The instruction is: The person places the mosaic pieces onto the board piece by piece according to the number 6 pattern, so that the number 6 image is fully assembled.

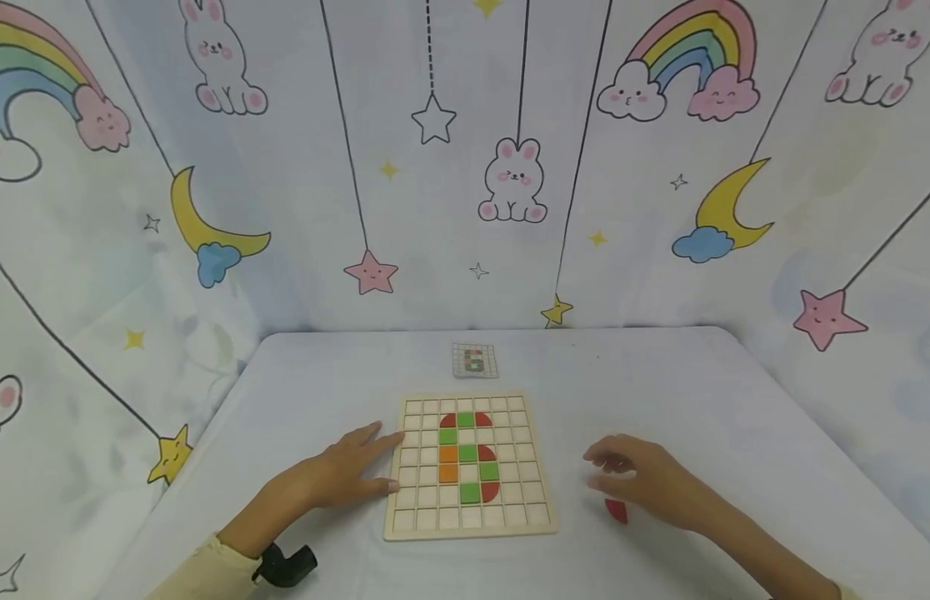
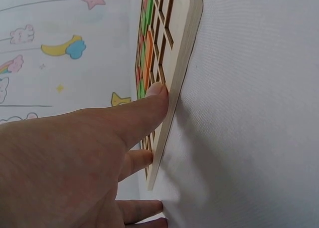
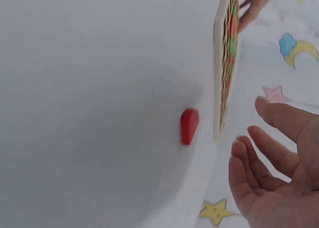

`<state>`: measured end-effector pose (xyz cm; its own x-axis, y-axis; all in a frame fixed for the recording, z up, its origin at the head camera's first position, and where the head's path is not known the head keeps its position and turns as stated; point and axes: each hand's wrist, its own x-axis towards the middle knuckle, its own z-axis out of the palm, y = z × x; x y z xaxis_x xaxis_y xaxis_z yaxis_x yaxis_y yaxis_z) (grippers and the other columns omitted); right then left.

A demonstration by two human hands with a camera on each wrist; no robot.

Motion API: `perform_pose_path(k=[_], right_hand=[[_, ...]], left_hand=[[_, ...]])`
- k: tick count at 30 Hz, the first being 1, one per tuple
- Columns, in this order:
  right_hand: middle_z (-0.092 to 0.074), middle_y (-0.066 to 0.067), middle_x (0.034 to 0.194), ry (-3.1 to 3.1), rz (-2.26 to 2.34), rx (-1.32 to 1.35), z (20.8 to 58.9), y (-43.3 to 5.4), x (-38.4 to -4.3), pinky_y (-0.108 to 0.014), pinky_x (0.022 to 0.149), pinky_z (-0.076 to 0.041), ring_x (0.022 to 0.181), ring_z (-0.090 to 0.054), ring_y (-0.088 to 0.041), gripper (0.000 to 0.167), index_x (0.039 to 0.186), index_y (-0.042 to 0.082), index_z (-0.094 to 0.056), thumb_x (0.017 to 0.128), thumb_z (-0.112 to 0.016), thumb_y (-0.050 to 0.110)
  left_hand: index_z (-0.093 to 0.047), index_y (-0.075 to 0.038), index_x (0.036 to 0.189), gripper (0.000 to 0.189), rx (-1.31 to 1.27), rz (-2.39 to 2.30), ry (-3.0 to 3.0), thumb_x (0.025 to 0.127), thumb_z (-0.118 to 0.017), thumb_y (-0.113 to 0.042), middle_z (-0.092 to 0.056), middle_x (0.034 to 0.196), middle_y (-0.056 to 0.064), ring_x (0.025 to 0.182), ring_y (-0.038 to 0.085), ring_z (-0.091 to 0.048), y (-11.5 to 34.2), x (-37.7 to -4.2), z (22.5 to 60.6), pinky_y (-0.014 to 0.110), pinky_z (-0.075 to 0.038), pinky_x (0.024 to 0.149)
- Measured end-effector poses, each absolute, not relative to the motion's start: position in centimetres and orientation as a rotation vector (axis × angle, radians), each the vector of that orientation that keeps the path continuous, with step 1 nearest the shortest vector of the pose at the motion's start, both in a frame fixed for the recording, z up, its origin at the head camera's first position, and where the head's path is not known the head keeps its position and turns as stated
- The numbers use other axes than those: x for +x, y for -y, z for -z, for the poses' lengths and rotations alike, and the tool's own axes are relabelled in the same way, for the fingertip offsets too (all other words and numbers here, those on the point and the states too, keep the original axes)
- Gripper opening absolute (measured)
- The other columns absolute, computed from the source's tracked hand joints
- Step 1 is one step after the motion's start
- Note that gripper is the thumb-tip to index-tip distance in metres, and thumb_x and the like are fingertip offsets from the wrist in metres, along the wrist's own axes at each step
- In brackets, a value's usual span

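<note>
A wooden grid board [image 1: 472, 533] lies on the table with a figure of green squares [image 1: 470, 493], orange squares [image 1: 448, 454] and red quarter-circle pieces [image 1: 491, 492] set in its cells. My left hand [image 1: 337, 475] rests at the board's left edge, thumb and fingers spread and touching the frame. To the right of the board, my right hand [image 1: 648, 479] hovers with loosely bent fingers and nothing between them. Just below it a loose red quarter-circle piece [image 1: 617, 511] lies on the cloth. In the right wrist view this red piece [image 3: 188, 126] sits apart from the fingertips.
A small pattern card [image 1: 475, 361] with a similar coloured figure lies behind the board. White cloth covers the table [image 1: 345, 375]. A printed curtain [image 1: 435, 208] with rabbits, stars and moons hangs around the back and sides. A black strap device [image 1: 285, 567] is on the left wrist.
</note>
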<state>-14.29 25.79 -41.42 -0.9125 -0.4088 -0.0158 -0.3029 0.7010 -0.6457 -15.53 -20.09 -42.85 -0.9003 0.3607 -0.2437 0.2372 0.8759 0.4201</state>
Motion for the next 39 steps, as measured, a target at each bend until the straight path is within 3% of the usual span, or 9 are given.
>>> perform_pose_path(k=[3,10,13,18,25,31,39], right_hand=[[-0.072,0.003,0.112,-2.751,0.994,-0.456,41.8,-26.8,-14.1,-0.025,0.087,-0.059,0.104,-0.067,-0.015,0.035,0.12,0.015,-0.072,0.092,-0.083,0.032],[-0.072,0.004,0.115,-2.75,0.903,-0.198,42.6,-27.7,-12.8,-0.046,0.096,-0.06,0.109,-0.065,-0.018,0.042,0.119,0.016,-0.073,0.085,-0.089,0.036],[-0.071,0.004,0.117,-2.747,0.838,-0.17,43.0,-27.8,-12.5,-0.049,0.101,-0.058,0.11,-0.064,-0.017,0.045,0.118,0.016,-0.073,0.081,-0.092,0.031],[-0.07,0.006,0.113,-2.733,0.813,-0.167,43.6,-27.6,-12.4,-0.048,0.101,-0.059,0.105,-0.063,-0.015,0.044,0.117,0.015,-0.072,0.08,-0.094,0.023],[-0.068,0.008,0.104,-2.773,0.824,-0.287,44.0,-27.6,-12.2,-0.044,0.096,-0.061,0.102,-0.063,-0.014,0.027,0.109,0.017,-0.072,0.087,-0.086,0.013],[-0.069,0.009,0.101,-2.812,0.822,-0.362,43.9,-27.4,-12.4,-0.038,0.091,-0.061,0.099,-0.066,-0.013,0.023,0.106,0.016,-0.072,0.087,-0.086,0.014],[-0.067,0.015,0.097,-2.895,0.748,-0.591,44.2,-26.8,-12.9,-0.026,0.085,-0.061,0.091,-0.061,-0.002,0.021,0.103,0.018,-0.072,0.087,-0.086,0.016]], left_hand=[[-0.042,-0.022,0.163,0.079,0.45,-0.57,-2.726,0.097,-0.073,-0.052,-0.026,0.17,0.027,0.155,0.051,-0.028,20.1,-15.5,42.7,0.072,-0.033,0.118],[-0.042,-0.021,0.163,0.08,0.459,-0.593,-2.725,0.097,-0.073,-0.052,-0.026,0.17,0.027,0.155,0.052,-0.028,20.3,-15.5,43.0,0.073,-0.033,0.117],[-0.042,-0.022,0.163,0.08,0.463,-0.591,-2.727,0.097,-0.073,-0.053,-0.026,0.17,0.027,0.155,0.052,-0.028,20.3,-15.5,43.1,0.073,-0.033,0.117],[-0.041,-0.021,0.163,0.08,0.478,-0.588,-2.726,0.097,-0.073,-0.052,-0.026,0.17,0.027,0.155,0.052,-0.028,20.4,-15.5,43.1,0.073,-0.032,0.118],[-0.041,-0.022,0.164,0.08,0.48,-0.589,-2.728,0.097,-0.072,-0.053,-0.025,0.17,0.027,0.155,0.052,-0.027,20.4,-15.4,43.2,0.073,-0.033,0.117],[-0.041,-0.021,0.164,0.079,0.491,-0.572,-2.734,0.098,-0.072,-0.053,-0.026,0.17,0.027,0.155,0.052,-0.028,20.4,-15.5,43.2,0.073,-0.033,0.117],[-0.041,-0.022,0.164,0.079,0.492,-0.573,-2.731,0.098,-0.071,-0.053,-0.026,0.17,0.026,0.155,0.051,-0.029,20.4,-15.6,43.2,0.073,-0.034,0.117]])
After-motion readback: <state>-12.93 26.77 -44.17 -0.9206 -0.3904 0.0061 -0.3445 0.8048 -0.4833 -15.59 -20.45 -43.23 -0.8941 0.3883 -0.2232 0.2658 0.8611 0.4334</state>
